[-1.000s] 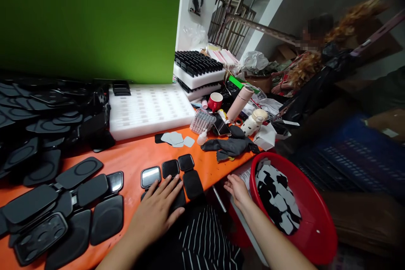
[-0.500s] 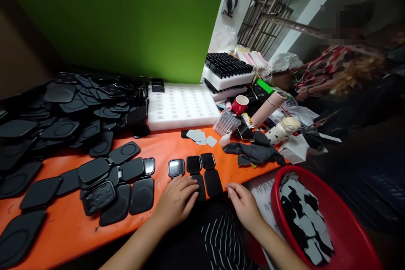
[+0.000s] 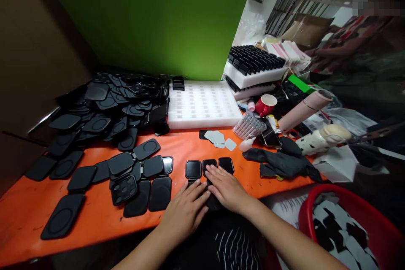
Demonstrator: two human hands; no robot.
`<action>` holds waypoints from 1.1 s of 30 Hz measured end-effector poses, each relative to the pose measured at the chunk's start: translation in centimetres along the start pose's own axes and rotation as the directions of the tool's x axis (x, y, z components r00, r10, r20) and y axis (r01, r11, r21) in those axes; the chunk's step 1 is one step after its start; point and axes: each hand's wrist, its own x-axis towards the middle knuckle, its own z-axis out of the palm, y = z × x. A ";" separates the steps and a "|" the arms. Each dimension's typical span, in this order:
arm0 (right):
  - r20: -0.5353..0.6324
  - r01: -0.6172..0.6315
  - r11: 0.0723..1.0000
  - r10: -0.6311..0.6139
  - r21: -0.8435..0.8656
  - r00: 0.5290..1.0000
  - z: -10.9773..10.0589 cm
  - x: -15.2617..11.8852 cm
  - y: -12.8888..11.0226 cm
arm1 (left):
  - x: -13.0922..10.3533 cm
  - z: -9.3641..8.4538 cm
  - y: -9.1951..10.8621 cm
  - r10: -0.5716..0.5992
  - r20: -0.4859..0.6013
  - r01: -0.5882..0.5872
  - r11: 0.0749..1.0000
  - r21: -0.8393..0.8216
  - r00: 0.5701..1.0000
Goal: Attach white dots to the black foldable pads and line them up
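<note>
Three hinged black devices lie unfolded side by side at the table's front edge, their glossy square ends away from me: a left one [image 3: 193, 169], a middle one and a right one [image 3: 226, 165]. My left hand [image 3: 186, 206] rests flat on the lower part of the left device, fingers spread. Across the middle device's [image 3: 209, 163] glossy square and lower part lies my right hand [image 3: 228, 188], its fingers extended and holding nothing. The hands partly hide the lower panels. Behind them sit several pale grey stickers [image 3: 218, 138].
Loose black devices [image 3: 122, 162] spread leftward below a large pile [image 3: 117, 101]. A white foam tray [image 3: 202, 103] stands behind. On the right are a red mug [image 3: 265, 104], dark gloves [image 3: 281, 162], a bottle [image 3: 322, 138] and a red basin [image 3: 308, 215]. A person stands back right.
My right hand has moved left from beside the devices onto the middle one. My left hand stays over the left devices. The view has turned right.
</note>
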 end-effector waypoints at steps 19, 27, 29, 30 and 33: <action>-0.098 0.032 0.997 -0.025 0.071 0.995 1.7 9.4 -5.8 | -5.5 -5.7 -5.2 -0.406 -0.384 0.427 0.904 -0.033 0.829; 0.042 0.157 0.985 -0.160 0.077 0.986 3.7 14.0 -9.8 | -7.5 -6.1 -9.6 -0.688 -0.343 0.747 0.662 0.067 0.640; 0.041 0.161 0.985 -0.164 0.067 0.986 4.0 14.4 -10.3 | -7.4 -6.1 -9.9 -0.715 -0.382 0.786 0.616 0.053 0.586; 0.033 0.138 0.989 -0.140 0.051 0.990 4.2 14.5 -10.4 | -7.3 -6.1 -10.0 -0.725 -0.397 0.801 0.598 0.042 0.563; 0.034 0.068 0.998 -0.068 -0.001 0.997 4.9 14.9 -10.6 | -7.2 -6.0 -10.7 -0.748 -0.419 0.827 0.562 0.011 0.514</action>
